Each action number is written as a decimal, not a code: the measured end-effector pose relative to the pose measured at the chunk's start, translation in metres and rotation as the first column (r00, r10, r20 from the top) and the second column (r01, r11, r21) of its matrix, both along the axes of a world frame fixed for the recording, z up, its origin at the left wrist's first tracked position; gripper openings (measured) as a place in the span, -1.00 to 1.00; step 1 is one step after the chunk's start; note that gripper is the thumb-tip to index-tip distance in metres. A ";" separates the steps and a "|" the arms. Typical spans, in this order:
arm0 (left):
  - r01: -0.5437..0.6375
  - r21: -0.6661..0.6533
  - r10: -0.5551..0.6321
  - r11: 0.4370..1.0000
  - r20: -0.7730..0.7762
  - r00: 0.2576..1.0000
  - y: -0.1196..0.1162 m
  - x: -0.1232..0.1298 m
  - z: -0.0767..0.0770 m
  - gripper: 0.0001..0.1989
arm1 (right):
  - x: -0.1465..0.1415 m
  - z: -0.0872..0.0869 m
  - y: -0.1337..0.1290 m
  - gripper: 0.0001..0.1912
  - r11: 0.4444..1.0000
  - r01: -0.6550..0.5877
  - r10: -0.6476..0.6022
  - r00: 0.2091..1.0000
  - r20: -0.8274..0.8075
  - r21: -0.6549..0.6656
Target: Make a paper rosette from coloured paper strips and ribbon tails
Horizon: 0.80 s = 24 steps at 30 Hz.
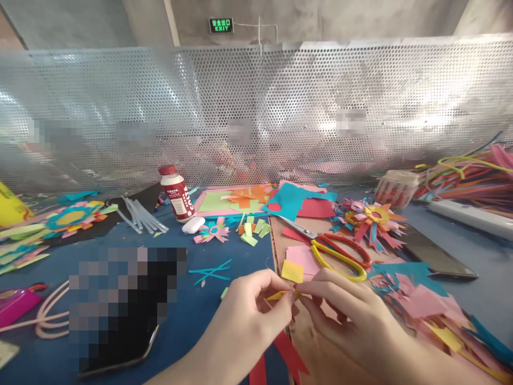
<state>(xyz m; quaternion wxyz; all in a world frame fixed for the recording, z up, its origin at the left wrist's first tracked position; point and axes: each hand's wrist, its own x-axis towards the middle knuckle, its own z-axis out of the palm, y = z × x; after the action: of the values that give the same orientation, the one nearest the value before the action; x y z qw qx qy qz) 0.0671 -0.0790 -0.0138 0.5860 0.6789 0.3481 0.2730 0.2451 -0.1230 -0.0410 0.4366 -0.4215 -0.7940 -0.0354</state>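
Note:
My left hand point(260, 305) and my right hand point(344, 305) meet fingertip to fingertip above the seam of the table. Both pinch a small piece of yellow paper point(278, 295), which the fingers partly cover. Red paper strips point(289, 355) show below the hands; whether they join the yellow piece I cannot tell. Just beyond the fingers lies a yellow paper square point(293, 271) on pink paper point(305, 258). Scissors point(344, 262) with red and yellow handles rest beyond my right hand, their blades pointing away to the left.
A phone point(120, 342) lies left, a second dark phone point(436, 251) right. A Costa bottle point(176, 193) stands behind a white case point(193, 225). Paper flowers point(374, 216), paper scraps point(425, 299) and a power strip point(468, 216) lie around. A perforated metal panel point(256, 107) borders the back.

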 end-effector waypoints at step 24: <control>0.118 -0.167 -0.100 0.979 0.113 0.989 0.001 0.003 0.001 -0.72 | 0.006 0.011 -0.007 -0.76 0.991 -0.057 0.003 0.912 0.409 0.119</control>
<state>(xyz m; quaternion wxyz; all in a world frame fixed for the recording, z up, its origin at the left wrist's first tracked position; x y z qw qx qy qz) 0.0704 -0.0781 -0.0130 0.6742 0.6282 0.3018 0.2443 0.2508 -0.1300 -0.0298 0.2880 -0.3635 -0.8700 -0.1671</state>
